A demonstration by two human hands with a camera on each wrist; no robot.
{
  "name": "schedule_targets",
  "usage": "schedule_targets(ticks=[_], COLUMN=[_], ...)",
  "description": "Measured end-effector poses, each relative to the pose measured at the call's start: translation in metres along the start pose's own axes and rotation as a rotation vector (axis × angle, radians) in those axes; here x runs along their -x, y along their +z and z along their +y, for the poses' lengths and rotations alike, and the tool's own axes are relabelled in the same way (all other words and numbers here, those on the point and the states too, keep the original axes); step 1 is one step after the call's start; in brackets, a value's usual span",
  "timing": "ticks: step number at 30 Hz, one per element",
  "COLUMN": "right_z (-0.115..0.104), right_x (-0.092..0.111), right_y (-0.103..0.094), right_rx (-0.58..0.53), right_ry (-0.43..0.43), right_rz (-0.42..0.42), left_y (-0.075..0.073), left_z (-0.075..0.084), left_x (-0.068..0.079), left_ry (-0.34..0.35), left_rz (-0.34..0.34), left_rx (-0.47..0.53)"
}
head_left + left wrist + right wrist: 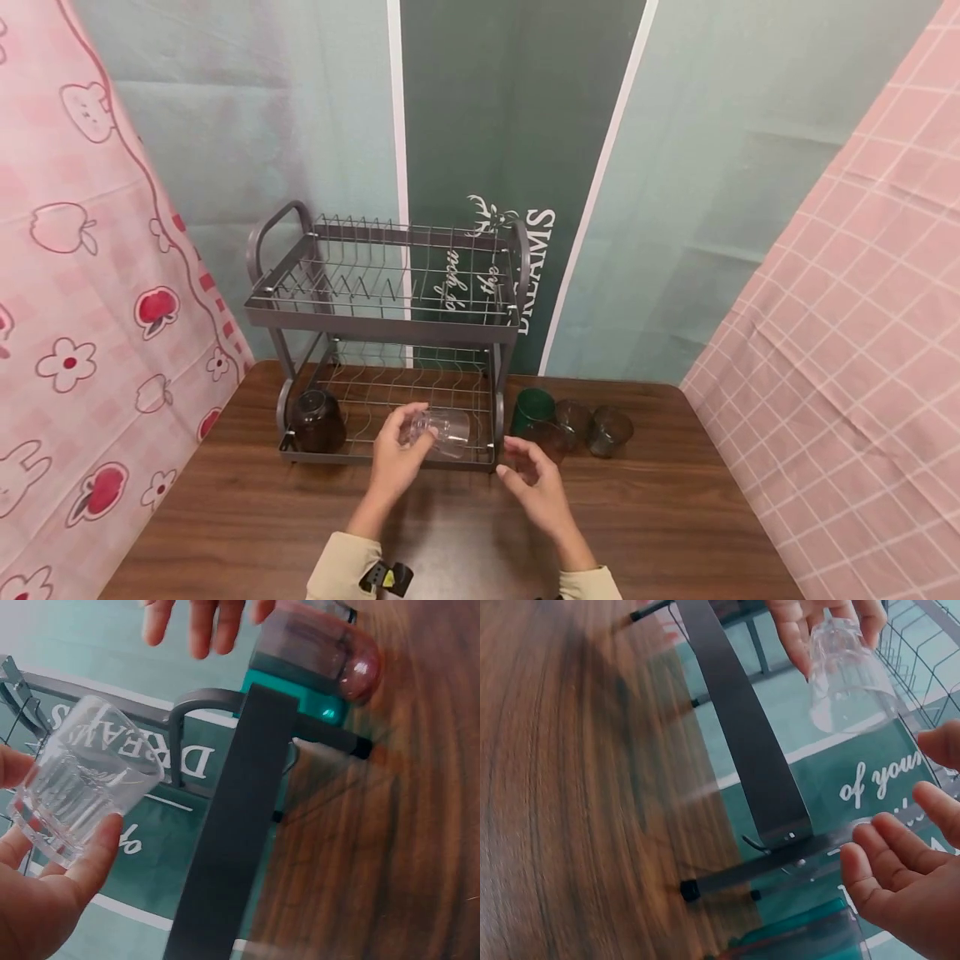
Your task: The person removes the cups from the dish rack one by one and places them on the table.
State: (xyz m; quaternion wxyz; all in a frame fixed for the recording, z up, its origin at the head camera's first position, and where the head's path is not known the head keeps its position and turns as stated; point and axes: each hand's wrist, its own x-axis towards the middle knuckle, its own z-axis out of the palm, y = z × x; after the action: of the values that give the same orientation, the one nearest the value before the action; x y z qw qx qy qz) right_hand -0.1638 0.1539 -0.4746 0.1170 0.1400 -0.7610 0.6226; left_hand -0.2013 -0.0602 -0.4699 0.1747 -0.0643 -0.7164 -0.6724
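My left hand (400, 454) grips a clear drinking glass (448, 432) by its thick base, fingers on one side and thumb on the other. The glass (94, 772) lies tilted on its side in the air, its mouth toward the right hand, in front of the rack's lower tier. My right hand (538, 483) is apart from the glass, fingers loosely bent with nothing between them, near the rack's right front corner. A two-tier grey dish rack (382, 329) stands behind both hands. On its lower tier, at the left, a dark glass (318, 422) stands upside down.
Right of the rack stand a green glass (535, 407), a reddish glass (553, 442) and two dark glasses, one (572, 419) beside the other (610, 431). The wooden table (660, 517) meets a green curtain behind and pink cloths at both sides.
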Motion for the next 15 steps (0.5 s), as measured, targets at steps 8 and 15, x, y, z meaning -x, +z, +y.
schedule_targets(ticks=[8,15], right_z=[0.024,0.029], right_x=[-0.003,-0.004], right_y=[0.009,0.012], right_rx=[-0.237,-0.354], right_ry=[-0.02,-0.041], right_rz=[0.043,-0.032], left_y=[0.006,0.017], left_z=[0.017,0.009], left_x=[0.012,0.021], left_ry=[0.003,0.01], left_rz=[-0.067,-0.132], left_rx=[0.091,0.209])
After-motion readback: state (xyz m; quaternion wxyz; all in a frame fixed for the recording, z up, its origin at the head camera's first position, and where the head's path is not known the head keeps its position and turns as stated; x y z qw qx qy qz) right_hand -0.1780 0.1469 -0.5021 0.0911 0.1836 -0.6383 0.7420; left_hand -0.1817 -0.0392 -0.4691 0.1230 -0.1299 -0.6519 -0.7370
